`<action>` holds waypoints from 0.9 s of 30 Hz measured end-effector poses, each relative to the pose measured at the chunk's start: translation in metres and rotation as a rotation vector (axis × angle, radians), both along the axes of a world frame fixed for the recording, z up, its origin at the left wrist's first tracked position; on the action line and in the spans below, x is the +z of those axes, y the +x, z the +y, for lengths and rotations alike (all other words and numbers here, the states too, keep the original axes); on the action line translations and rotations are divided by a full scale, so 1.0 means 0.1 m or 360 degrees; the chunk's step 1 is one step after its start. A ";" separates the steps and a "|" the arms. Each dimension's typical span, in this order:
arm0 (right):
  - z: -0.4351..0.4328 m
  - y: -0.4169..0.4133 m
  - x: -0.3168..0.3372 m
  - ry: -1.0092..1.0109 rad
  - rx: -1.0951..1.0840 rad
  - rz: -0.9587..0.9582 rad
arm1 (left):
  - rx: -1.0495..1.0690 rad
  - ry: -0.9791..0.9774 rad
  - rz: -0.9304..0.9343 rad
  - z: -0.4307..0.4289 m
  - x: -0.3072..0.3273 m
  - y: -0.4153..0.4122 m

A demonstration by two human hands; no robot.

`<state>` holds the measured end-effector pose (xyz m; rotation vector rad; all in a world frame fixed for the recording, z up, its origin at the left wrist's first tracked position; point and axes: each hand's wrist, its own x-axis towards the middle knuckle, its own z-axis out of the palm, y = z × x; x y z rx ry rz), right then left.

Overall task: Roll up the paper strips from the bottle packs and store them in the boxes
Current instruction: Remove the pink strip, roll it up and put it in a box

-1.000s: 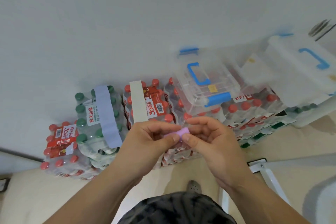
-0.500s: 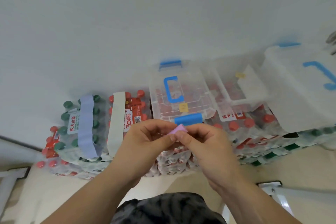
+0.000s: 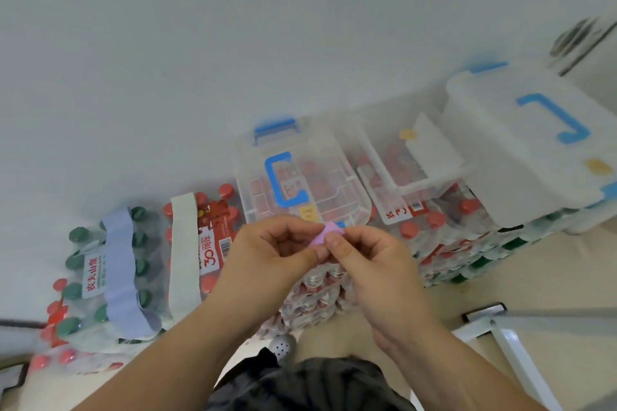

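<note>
Both hands met in front of the bottle packs. The left hand (image 3: 277, 250) and the right hand (image 3: 370, 264) each pinched a small pink paper roll (image 3: 324, 233) between thumb and first finger. The other fingers were curled in. The roll was up in the air, in front of the shut clear box (image 3: 320, 157), and not inside any box.

A pale purple strip (image 3: 123, 274) lay over the green-cap pack (image 3: 78, 264). Beside the strip, a white label (image 3: 92, 276) read 农夫山泉. A cream strip (image 3: 184, 253) lay over the red-cap pack (image 3: 218, 207). Its red label (image 3: 211, 250) showed a big "30" and 周年. The small print and the bar code there were too tiny to read.

The shut clear box had a blue handle (image 3: 283, 180) and a yellow sticker (image 3: 307, 212), but the marks on the sticker were too blurry to read. The open box (image 3: 377, 147) stood just beside it, and a white lid (image 3: 521, 157) with a blue handle sat to its right, all blurry.

Fingertips hid most of the roll, so I could not tell how tightly it was wound. The hands covered part of the packs behind them.
</note>
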<state>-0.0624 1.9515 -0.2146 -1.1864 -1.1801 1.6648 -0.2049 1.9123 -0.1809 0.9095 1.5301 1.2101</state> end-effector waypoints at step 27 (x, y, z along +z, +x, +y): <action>-0.04 -0.56 0.00 0.0049 -0.0309 -0.0617 | -0.1075 0.0758 0.1409 0.63 -0.59 -1.57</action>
